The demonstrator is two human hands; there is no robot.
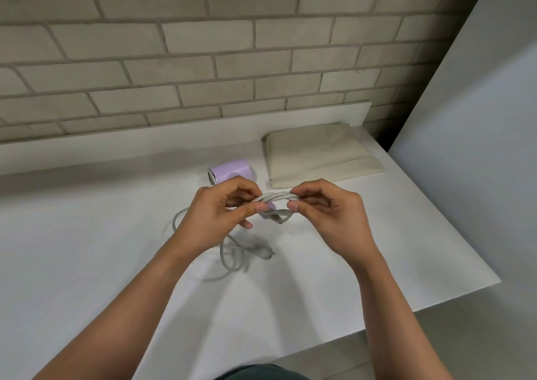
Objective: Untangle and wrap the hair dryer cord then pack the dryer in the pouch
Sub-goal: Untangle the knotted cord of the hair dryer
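Note:
A lilac hair dryer [229, 170] lies on the white table [87, 249], just behind my hands. Its grey cord [277, 198] is bunched into a twisted bundle that both hands pinch a little above the table. My left hand [215, 214] grips the bundle's left end and my right hand [328, 208] grips its right end. Beneath my left hand, more cord hangs down and loops on the table, ending in the plug [266, 253]. A flat beige pouch [319, 153] lies at the back right, apart from the dryer.
A brick wall [203, 60] runs behind the table, with a low white ledge at its foot. The table's right edge [453, 234] slants close to my right arm, and a pale wall panel stands beyond it.

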